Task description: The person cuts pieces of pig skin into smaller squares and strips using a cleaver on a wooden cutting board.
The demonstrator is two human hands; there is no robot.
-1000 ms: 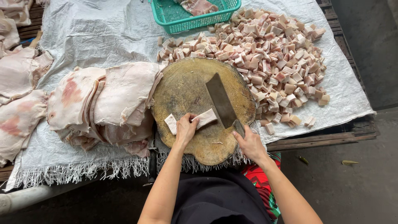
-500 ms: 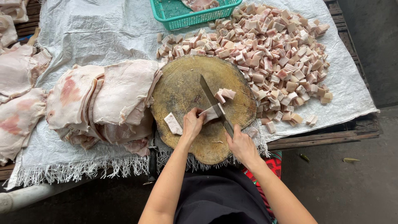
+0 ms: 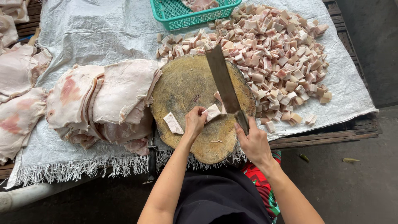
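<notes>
surface [image 3: 323,143]: low slatted wooden platform, boards dark and worn, visible along the right and left edges.
cover: white woven sheet [image 3: 95,29] spread over most of the surface; frayed fringe hung off the near edge.
chopping block [image 3: 182,87]: round wooden slab, scarred and stained, sat on the sheet at the near edge, centre of view.
left hand [image 3: 194,122]: on the block, grip pinched together on a pale meat strip [image 3: 213,112], pressing it flat.
right hand [image 3: 253,141]: grip clamped around the cleaver [image 3: 224,83] handle at the block's near right rim.
cleaver: long flat blade angled away from the person, lying across the block, its near end just beside the held strip.
loose piece [image 3: 173,123]: second pale strip on the block, just left of the left hand, apart from it.
cut cubes [image 3: 277,54]: large heap of pink-white chunks on the sheet beyond and right of the block, touching its far rim.
uncut slabs [image 3: 107,95]: stacked skin-and-fat sheets just left of the block, touching its edge; more lay further left.
basket [image 3: 166,14]: green plastic mesh, far side of the sheet, with meat inside.
floor [image 3: 352,186]: bare grey concrete, right and below the surface, a couple of small leaves on it.
room: grey wall at the far right; daylight-type even lighting.
</notes>
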